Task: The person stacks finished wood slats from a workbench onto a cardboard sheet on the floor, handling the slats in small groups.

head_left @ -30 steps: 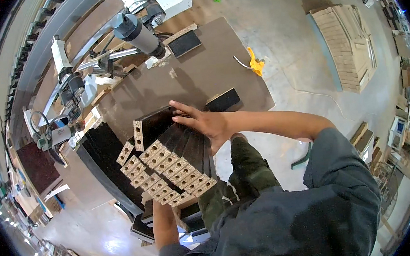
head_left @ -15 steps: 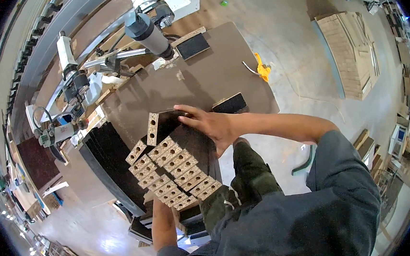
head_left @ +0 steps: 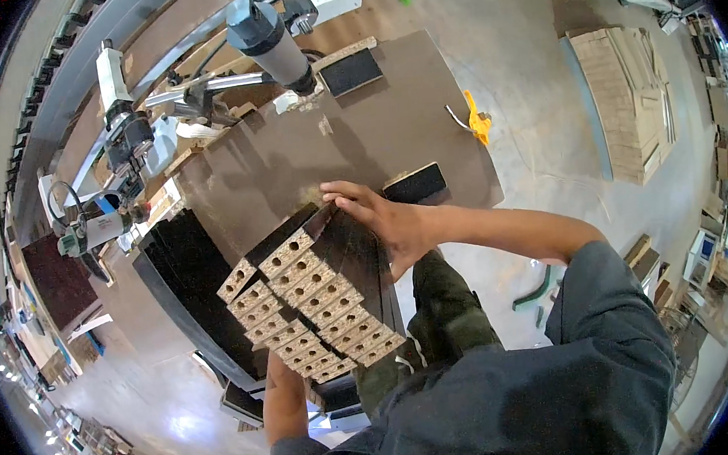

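Best to press drilled boards (head_left: 324, 295), stacked at near edge of brown table (head_left: 261, 171), evenly with right hand (head_left: 394, 225), using extended, slightly parted fingers; cannot tell left hand's fingers, hidden by boards.

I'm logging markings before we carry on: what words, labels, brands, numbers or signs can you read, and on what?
No text can be read in this view.
Drilled boards: no lettering I can make out.
Grey cylindrical machine unit: no legible marking.
Clutter along the right edge: too small and blurred to tell whether it bears any.
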`<state>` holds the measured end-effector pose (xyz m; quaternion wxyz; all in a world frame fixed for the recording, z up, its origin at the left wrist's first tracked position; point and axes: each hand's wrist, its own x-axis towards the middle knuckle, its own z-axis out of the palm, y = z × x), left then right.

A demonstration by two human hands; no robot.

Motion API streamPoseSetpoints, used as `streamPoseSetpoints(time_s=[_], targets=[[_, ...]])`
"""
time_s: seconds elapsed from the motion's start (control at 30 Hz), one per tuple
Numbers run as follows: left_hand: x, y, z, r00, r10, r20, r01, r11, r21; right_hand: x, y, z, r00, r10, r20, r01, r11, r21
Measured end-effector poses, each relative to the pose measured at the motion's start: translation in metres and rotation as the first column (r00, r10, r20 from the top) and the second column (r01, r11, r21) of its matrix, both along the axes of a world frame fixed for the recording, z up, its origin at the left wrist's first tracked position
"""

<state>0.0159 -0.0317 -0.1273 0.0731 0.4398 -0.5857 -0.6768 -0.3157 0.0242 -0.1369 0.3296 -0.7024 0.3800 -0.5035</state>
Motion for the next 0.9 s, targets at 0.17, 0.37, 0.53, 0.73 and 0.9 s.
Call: streamPoseSetpoints(time_s=[0.17, 0.37, 0.53, 0.73, 0.9], targets=[[-0.005, 0.009, -0.002, 1.0, 0.009, -0.012, -0.008, 1.0, 0.012, 0.004, -0.001, 0.0, 0.996, 0.038, -0.081, -0.029, 0.993, 0.114], [0.024, 0.021, 0.035, 1.0, 0.018, 0.001, -0.018, 0.999, 0.028, 0.013, 0.0, 0.006, 0.995, 0.059, 0.078, -0.067, 0.991, 0.113], [0.019, 0.022, 0.028, 0.999, 0.038, -0.005, -0.038, 0.999, 0.012, 0.014, -0.006, -0.004, 0.994, 0.074, 0.085, -0.084, 0.989, 0.119], [0.028, 0.033, 0.056, 0.997, 0.061, -0.037, -0.061, 0.998, 0.009, 0.046, 0.026, 0.028, 0.988, -0.019, 0.15, -0.018, 0.971, 0.24], [0.017, 0.005, 0.175, 0.996, 0.085, 0.021, -0.085, 0.996, -0.032, 0.137, 0.053, 0.088, 0.565, -0.172, 0.807, -0.303, 0.867, 0.396]])
